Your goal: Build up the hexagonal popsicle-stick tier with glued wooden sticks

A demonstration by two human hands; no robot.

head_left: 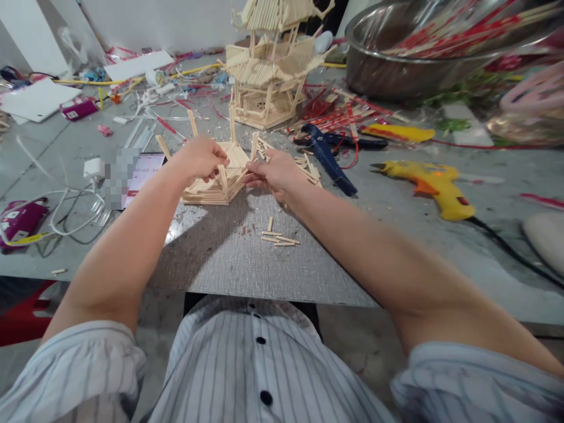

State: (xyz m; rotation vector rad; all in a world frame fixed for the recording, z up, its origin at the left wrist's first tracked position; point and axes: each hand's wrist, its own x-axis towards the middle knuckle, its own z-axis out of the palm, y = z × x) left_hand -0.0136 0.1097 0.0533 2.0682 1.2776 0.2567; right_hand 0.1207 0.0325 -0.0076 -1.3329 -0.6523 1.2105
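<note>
On the grey table [220, 258], the left hand [203, 160] and the right hand [274, 173] are both at a low frame of thin wooden sticks [205, 194], which has upright posts. Behind it stands a taller wooden tower [264, 71]; to the right lie a dark blue tool [328, 160] and a yellow glue gun [434, 183]. Some short sticks [284, 239] lie nearer to the person.

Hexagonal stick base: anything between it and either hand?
Nothing visible. The left hand is over the hexagonal stick base, the right hand at its right side. The blue-handled tool lies farther right, out of the way.
</note>
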